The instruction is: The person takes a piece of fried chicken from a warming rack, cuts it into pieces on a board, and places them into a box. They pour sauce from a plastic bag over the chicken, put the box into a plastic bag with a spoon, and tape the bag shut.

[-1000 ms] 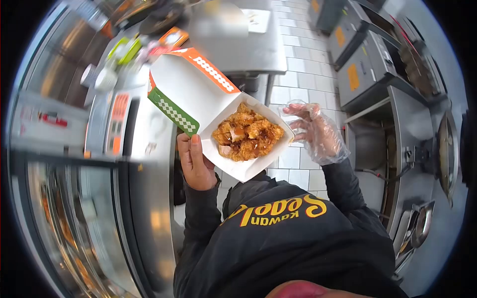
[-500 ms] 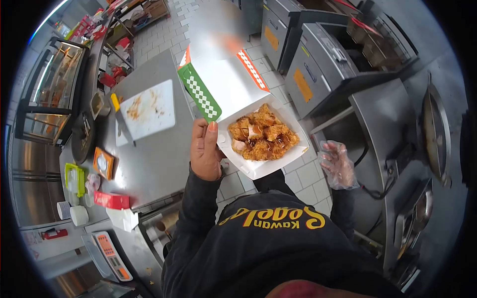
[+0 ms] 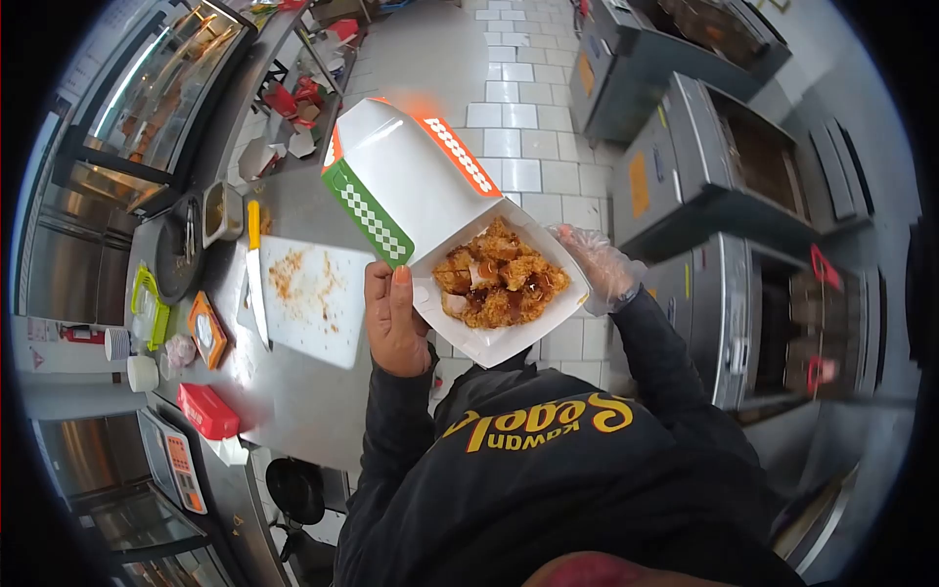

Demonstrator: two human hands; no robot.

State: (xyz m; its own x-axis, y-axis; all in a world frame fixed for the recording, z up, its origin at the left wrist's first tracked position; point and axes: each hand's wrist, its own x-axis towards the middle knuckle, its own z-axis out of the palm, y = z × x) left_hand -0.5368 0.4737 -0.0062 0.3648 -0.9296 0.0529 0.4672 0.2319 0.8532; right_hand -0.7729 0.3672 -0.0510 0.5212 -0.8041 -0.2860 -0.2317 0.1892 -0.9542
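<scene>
An open cardboard takeaway box (image 3: 421, 171), white inside with green and orange checkered side flaps, is held up in front of my chest. Pieces of crispy fried chicken (image 3: 504, 274) with brown sauce fill its base. My bare left hand (image 3: 398, 318) grips the box's left side near the hinge, fingertips showing at the rim. At the right side is my right hand (image 3: 604, 272) in a clear plastic glove, its fingers closed against the box wall and partly hidden by it. The lid leans back, away from me.
On the steel counter (image 3: 293, 406) to the left lie a white cutting board (image 3: 313, 298) with crumbs and a yellow-handled knife (image 3: 255, 274). A red box (image 3: 207, 411) and a scale (image 3: 176, 460) are nearer. Steel fryers (image 3: 675, 176) stand to the right across a tiled floor (image 3: 518, 117).
My view has turned toward the right, and the box has shifted slightly left in it. My gloved right hand has moved from apart and open up to the box's right side.
</scene>
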